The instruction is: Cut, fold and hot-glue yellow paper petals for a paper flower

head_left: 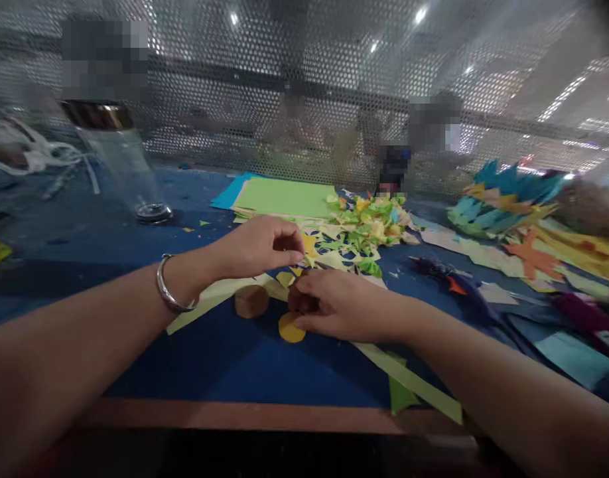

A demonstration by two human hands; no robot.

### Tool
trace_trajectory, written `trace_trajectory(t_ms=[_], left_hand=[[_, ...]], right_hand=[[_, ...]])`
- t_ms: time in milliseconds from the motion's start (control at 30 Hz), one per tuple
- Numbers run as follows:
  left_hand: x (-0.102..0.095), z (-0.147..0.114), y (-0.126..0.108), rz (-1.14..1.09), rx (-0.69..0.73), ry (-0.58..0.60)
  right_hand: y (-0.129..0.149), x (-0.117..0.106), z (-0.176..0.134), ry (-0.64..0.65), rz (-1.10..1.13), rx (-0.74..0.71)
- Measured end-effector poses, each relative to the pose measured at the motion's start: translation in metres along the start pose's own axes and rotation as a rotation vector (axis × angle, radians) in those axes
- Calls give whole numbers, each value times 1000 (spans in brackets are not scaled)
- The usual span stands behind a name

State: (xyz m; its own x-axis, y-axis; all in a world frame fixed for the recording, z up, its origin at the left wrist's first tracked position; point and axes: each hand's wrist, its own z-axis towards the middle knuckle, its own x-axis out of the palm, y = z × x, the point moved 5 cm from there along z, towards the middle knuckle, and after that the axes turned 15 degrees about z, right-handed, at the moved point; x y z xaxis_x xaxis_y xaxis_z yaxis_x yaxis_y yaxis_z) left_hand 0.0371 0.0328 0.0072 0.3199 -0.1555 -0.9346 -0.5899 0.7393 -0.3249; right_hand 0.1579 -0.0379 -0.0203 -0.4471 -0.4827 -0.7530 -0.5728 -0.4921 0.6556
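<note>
My left hand (265,249) is held over the middle of the table, thumb and forefinger drawn close together beside a yellow paper piece (309,244). Whatever is between those fingertips is too small to make out. A yellow paper circle (290,329) is at the thumb of my right hand (341,305), whose fingers are curled in. To its left sits a round brown piece (251,301). A small pale yellow piece (285,279) shows between the hands. Pale paper strips (408,378) run beneath my hands and forearms.
Behind my hands lies a stack of green paper sheets (289,196), with a heap of paper scraps (369,222) beside it. A clear bottle (118,156) stands at left. Right are a paper crown (503,199), an orange cutout (533,253) and a purple object (590,325). A perforated screen (265,106) closes the back.
</note>
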Motion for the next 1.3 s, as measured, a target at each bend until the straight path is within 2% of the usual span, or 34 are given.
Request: trace_trajectory(t_ms=[433, 533, 667, 767, 933, 1000, 1167, 1300], left_hand=[[4, 4, 8, -51, -12, -73], [4, 3, 8, -173, -37, -63], [12, 2, 8, -518, -134, 67], [15, 1, 7, -710, -185, 101], [17, 1, 7, -784, -198, 106], [18, 2, 9, -784, -195, 66], [16, 3, 16, -868, -295, -142], [16, 3, 15, -910, -321, -168]], right_hand=[[1, 5, 2, -6, 118, -18], [1, -7, 1, -132, 142, -46], [-9, -27, -2, -347, 170, -35], [-20, -36, -3, -459, 151, -17], [-24, -40, -3, -548, 71, -82], [-21, -41, -4, -564, 24, -109], [-16, -39, -8, -591, -90, -206], [-15, -38, -9, -618, -120, -285]])
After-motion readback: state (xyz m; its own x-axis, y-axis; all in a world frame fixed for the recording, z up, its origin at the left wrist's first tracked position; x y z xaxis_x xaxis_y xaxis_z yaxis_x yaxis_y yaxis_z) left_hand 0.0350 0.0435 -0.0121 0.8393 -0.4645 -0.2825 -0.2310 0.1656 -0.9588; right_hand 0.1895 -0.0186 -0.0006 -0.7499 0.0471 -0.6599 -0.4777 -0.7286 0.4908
